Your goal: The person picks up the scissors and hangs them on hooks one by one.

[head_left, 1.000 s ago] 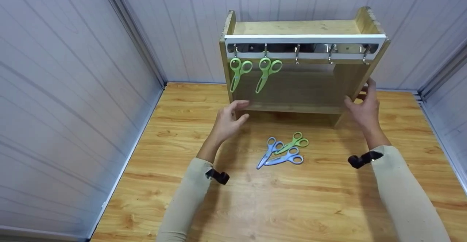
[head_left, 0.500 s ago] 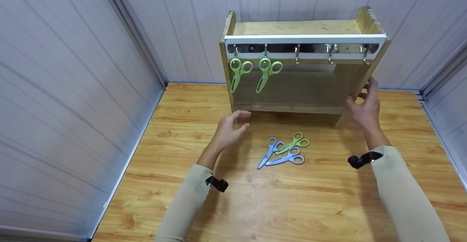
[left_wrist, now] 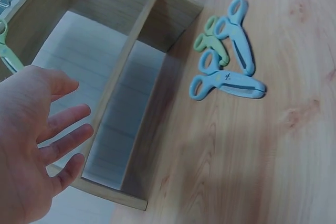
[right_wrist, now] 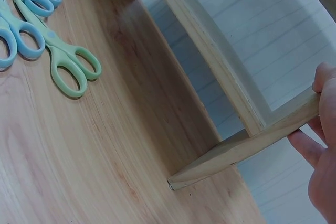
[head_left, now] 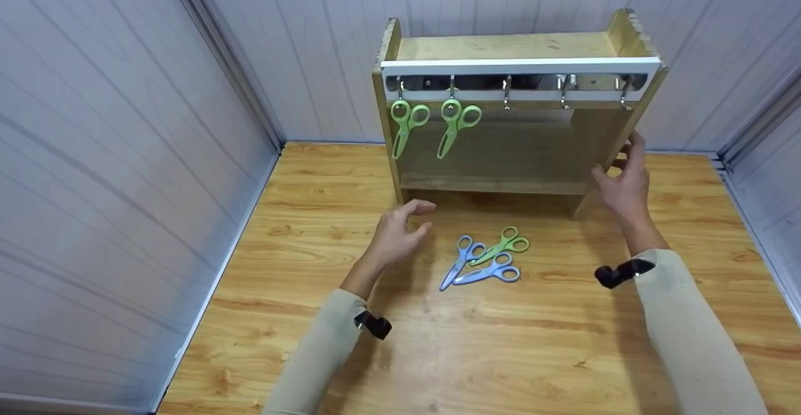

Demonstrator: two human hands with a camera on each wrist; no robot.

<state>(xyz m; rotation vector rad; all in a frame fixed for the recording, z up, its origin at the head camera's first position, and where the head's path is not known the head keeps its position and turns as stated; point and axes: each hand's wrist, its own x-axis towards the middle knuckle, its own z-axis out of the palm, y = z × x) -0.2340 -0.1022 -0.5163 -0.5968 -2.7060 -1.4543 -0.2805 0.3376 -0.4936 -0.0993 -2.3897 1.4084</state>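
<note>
Pale panelled walls (head_left: 125, 121) box in a wood-grain surface (head_left: 500, 352), and the rack (head_left: 500, 46) stands toward the back with two green scissors, one hung pair (head_left: 402, 132) and another hung pair (head_left: 452, 132), on its leftmost hooks. Out front lie three loose ones bunched together — a green pair (head_left: 505, 244), a steeper blue pair (head_left: 462, 261) and a flatter blue pair (head_left: 491, 272). Right hand (head_left: 626, 189) has the rack by its side panel, thumb in front, fingers round the outside; left hand (head_left: 394, 233) is empty, thumb apart from loosely bent fingers, just left of the bunch. For lifting any of these, I'd use that right grip to steady the rack and pinch one handle loop, leaving the other free for a hook. Green's tip sits among the blues, so yanking it could drag them along — slide it clear first imo.
</note>
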